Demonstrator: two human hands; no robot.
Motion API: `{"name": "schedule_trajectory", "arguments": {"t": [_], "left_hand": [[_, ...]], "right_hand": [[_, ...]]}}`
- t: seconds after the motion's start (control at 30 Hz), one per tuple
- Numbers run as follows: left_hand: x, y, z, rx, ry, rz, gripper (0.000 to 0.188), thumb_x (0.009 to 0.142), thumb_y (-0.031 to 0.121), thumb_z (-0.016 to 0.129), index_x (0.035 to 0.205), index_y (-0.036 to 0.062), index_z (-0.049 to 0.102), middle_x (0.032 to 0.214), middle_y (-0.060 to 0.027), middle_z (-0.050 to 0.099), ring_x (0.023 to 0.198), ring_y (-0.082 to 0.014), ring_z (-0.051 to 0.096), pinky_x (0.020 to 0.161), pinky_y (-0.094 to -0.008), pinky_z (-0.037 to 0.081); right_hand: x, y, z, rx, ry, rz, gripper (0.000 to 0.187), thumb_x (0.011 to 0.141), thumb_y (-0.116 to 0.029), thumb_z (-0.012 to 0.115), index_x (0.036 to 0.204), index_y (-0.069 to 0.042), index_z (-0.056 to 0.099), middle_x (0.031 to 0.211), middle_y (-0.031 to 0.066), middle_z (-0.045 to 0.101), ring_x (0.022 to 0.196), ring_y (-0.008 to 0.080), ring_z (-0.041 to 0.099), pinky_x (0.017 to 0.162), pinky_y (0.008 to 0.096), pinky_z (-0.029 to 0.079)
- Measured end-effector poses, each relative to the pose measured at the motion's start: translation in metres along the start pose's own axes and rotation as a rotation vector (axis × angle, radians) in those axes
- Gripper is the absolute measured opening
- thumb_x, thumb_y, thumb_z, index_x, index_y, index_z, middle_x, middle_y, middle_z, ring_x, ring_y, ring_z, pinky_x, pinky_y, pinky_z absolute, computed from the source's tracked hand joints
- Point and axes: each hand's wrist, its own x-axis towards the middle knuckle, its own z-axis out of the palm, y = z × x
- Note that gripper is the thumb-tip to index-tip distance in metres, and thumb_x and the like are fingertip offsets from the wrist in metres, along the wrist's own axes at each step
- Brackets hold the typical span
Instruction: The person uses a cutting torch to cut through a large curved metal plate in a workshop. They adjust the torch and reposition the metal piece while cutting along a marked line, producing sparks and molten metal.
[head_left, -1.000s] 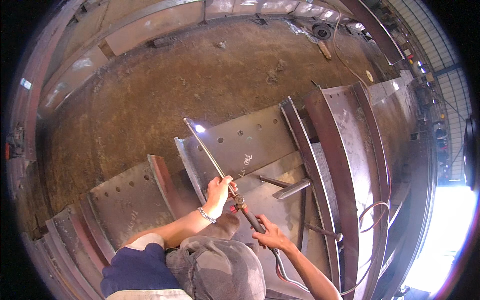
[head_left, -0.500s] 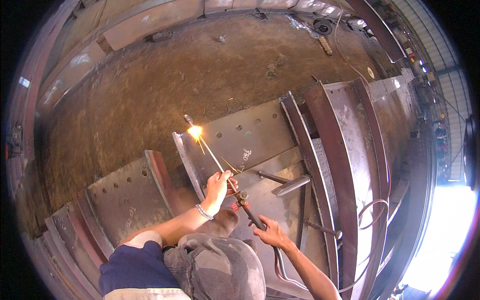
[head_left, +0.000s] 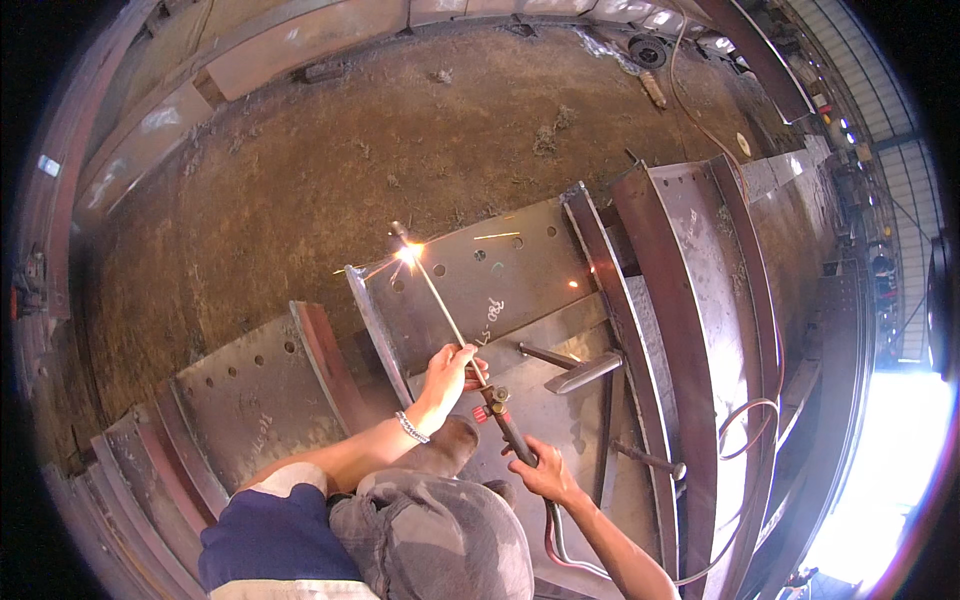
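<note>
A long cutting torch [head_left: 514,434] runs from my lap out to the far edge of a steel beam. My left hand [head_left: 447,383] is closed around its thin tube, just ahead of the valves with a red knob [head_left: 481,414]. Further back, my right hand [head_left: 545,472] wraps the dark handle, where hoses trail off. At the torch's bent tip, a bright glow [head_left: 408,252] burns at the edge of the beam's web plate [head_left: 470,272], throwing sparks. The glare hides the exact contact point. Bolt holes and chalk marks show on the plate.
On the beam at my right lie a hammer-like tool [head_left: 585,372] and another bar-shaped tool [head_left: 650,460]. More beams stand at right [head_left: 670,270] and left [head_left: 330,360]. A hose [head_left: 748,402] loops over the right beams. Brown ground [head_left: 300,170] stretches beyond, with a small wheel [head_left: 647,52].
The torch tip and its glow have shifted slightly right along the plate edge. Sparks now spread sideways across the plate. Both hands have shifted slightly right, keeping their grip.
</note>
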Motion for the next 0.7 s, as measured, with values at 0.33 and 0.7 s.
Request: {"name": "schedule_trajectory", "arguments": {"t": [0.33,0.7], "left_hand": [[-0.002,0.001,-0.003,0.047,0.114,0.028,0.029,0.103,0.030,0.056,0.117,0.0036,0.055,0.097,-0.0127,0.070,0.084,-0.0228,0.072,0.078,-0.0363,0.061],[0.004,0.012,0.005,-0.036,-0.316,-0.011,0.036,0.106,0.026,0.053,0.136,0.0064,0.052,0.129,-0.0074,0.064,0.117,-0.0199,0.064,0.108,-0.0351,0.049]], "right_hand": [[0.005,-0.008,-0.001,-0.086,-0.014,-0.132,0.038,0.083,-0.018,0.067,0.118,-0.005,0.068,0.097,0.0190,0.074,0.091,0.0291,0.073,0.085,0.0385,0.054],[-0.007,-0.012,0.011,-0.059,0.216,0.006,0.047,0.082,-0.019,0.067,0.127,-0.004,0.063,0.100,0.0183,0.074,0.091,0.0318,0.074,0.086,0.0404,0.055]]}}
